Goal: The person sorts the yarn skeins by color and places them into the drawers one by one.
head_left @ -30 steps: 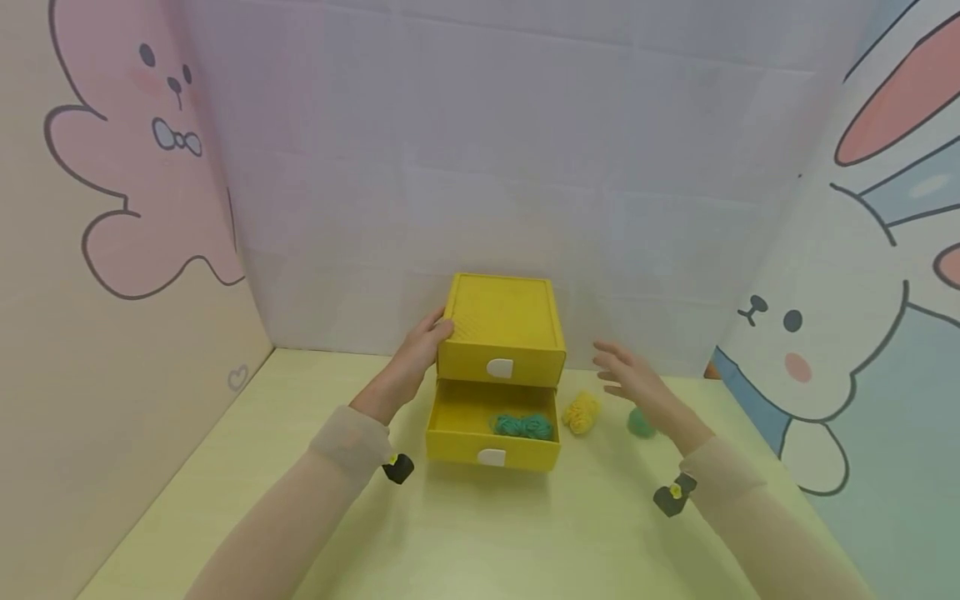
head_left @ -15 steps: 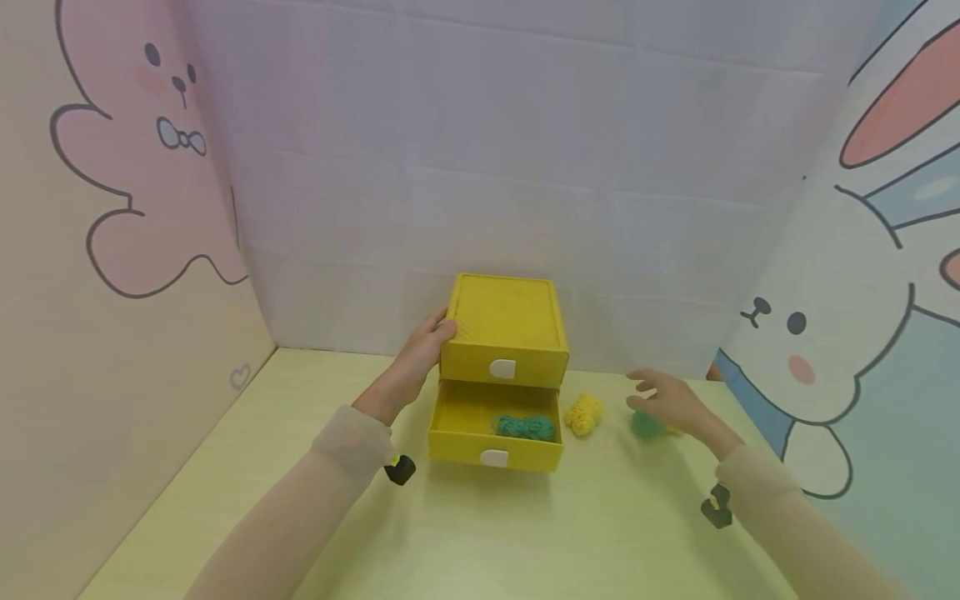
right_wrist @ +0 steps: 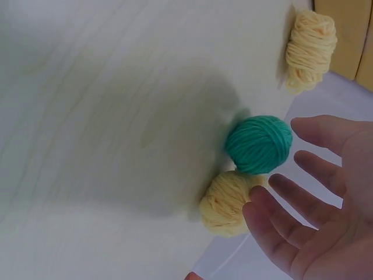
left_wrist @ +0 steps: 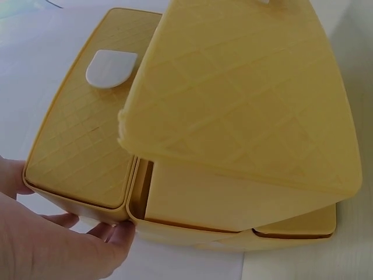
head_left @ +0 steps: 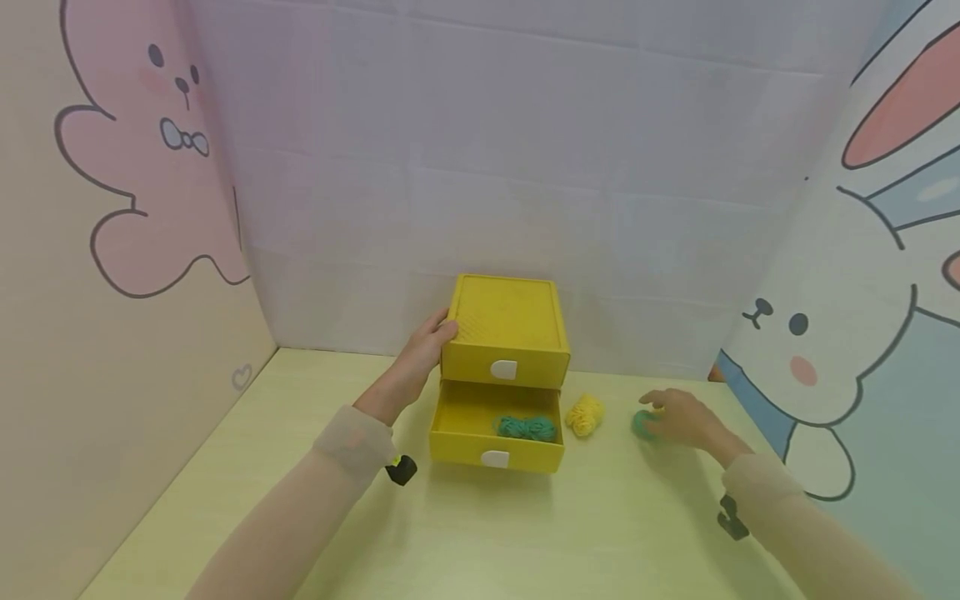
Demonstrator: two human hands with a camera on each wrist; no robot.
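A yellow two-tier drawer box (head_left: 510, 312) stands against the back wall, its lower drawer (head_left: 461, 410) pulled out. Inside that drawer lies a green yarn skein (head_left: 527, 429). My left hand (head_left: 412, 362) holds the upper tier at its left side, thumb over the top edge and fingers against the side wall (left_wrist: 81, 248). To the right, my right hand (head_left: 686, 418) hovers with spread, slightly bent fingers beside a green yarn ball (right_wrist: 259, 144). A yellow yarn ball (right_wrist: 224, 204) touches the green one, partly behind my fingertips. The right hand holds nothing.
Another yellow yarn skein (head_left: 585, 415) lies just right of the drawer box. The light tabletop (head_left: 480, 542) is bounded by a pale back wall (head_left: 360, 208) and side panels with cartoon animals. A small orange patch (head_left: 716, 374) shows at the back right corner.
My right hand has moved right and down from beside the drawer box to the green yarn ball. The left hand has kept its place on the box.
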